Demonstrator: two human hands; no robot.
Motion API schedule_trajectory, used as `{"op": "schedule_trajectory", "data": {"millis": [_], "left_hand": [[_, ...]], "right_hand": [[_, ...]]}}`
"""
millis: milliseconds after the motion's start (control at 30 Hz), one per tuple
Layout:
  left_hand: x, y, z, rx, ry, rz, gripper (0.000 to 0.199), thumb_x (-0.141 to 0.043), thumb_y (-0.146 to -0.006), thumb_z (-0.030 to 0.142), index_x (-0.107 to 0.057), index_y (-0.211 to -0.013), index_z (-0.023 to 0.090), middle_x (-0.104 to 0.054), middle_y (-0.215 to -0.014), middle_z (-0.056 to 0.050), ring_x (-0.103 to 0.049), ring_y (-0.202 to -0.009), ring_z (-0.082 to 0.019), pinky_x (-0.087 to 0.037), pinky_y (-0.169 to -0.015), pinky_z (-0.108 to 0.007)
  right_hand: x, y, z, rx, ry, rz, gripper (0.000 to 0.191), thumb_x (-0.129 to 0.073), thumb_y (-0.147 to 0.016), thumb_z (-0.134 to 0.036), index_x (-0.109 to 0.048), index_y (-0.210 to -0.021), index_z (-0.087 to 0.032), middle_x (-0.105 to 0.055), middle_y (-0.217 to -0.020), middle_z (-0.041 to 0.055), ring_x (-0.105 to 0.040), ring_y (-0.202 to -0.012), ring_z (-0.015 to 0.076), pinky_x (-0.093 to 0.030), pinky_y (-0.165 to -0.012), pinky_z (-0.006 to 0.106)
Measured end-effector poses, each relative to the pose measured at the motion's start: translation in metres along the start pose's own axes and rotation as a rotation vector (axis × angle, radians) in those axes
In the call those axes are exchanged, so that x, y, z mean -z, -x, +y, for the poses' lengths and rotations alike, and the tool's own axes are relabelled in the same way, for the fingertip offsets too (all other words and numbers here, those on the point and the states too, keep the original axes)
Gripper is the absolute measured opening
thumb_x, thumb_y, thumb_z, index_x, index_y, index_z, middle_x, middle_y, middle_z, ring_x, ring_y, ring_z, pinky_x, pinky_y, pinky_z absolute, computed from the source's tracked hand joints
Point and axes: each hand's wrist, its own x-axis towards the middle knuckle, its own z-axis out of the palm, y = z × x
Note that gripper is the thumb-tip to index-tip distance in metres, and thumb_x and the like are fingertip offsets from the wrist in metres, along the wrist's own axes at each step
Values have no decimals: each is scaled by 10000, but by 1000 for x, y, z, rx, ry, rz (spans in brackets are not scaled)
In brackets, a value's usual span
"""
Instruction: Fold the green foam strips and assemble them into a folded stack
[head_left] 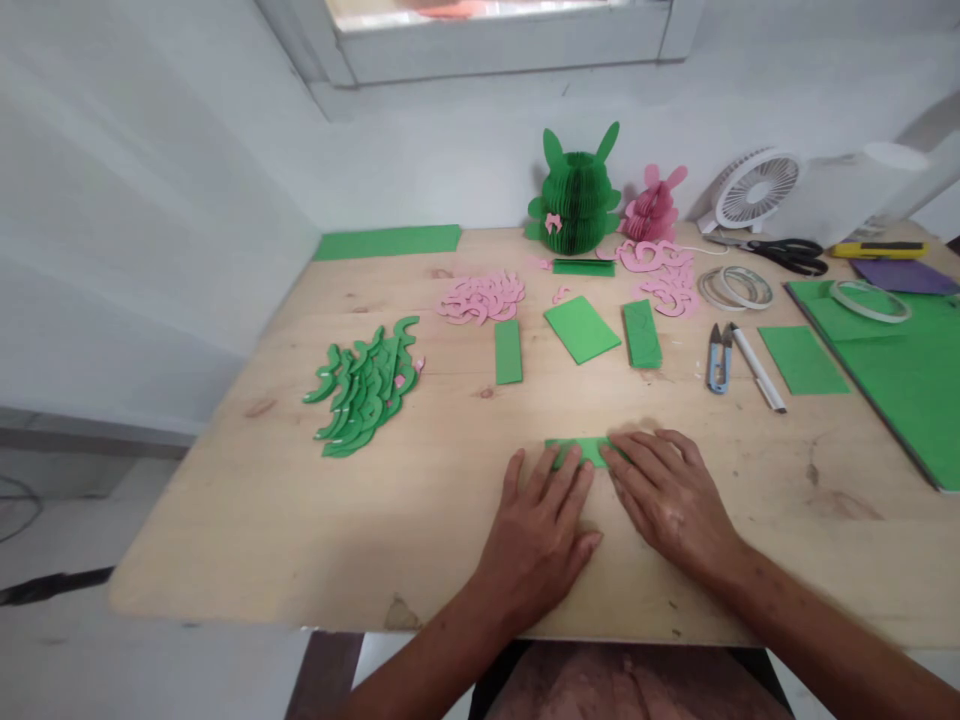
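A small green paper strip (pixel 589 450) lies flat on the table near its front, partly covered by my fingers. My left hand (pixel 541 535) presses on its left part, fingers stretched out and slightly spread. On its right end rest the fingertips of my right hand (pixel 671 498), also laid flat. Behind the strip are a green paper square (pixel 582 329) and two green rectangles, one plain (pixel 508 352) and one with pen lines (pixel 642 335). Blue thread snips (pixel 719 360) and a white pen (pixel 757 368) lie to the right.
Cut green curved pieces (pixel 367 385) are piled at left, pink cut-outs (pixel 482 298) behind. A green paper rabbit figure (pixel 577 200), a smaller pink one (pixel 652 208) and a fan (pixel 757 188) stand by the wall. Scissors (pixel 780 250), tape rolls (pixel 739 288) and green sheets (pixel 900 390) occupy the right.
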Motion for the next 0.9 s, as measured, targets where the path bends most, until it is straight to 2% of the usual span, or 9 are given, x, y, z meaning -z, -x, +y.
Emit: {"op": "schedule_trajectory", "data": {"millis": [267,433,900], "left_hand": [[1,0,-2,-3,9,-23,530,-405,-864,422,-380,-1339,189,-357,-1420,-90,-284,-1305,-285,-164,-1062,-525],[1,-1,-2,8,21,-41,539,-401,-862,433,-378,-1340,185,-353,-1415,-127,-292,-1301,-288,-182,-1049,-532],[1,-1,-2,24,53,-26,533,-447,-843,410,-401,-1324,186,-365,-1404,-127,-273,-1303,-313,-203,-1040,-526]], "right_hand": [[0,0,0,2,-6,12,303,-487,-859,-178,-590,-1141,-220,-639,-1123,75,-554,-1046,225,-341,-937,444],[0,1,0,3,2,12,296,-492,-860,-172,-588,-1137,-209,-632,-1139,68,-544,-1053,224,-327,-945,446],[-1,1,0,-2,2,19,288,-493,-859,-172,-596,-1126,-204,-639,-1119,79,-543,-1053,220,-331,-943,441]]}}
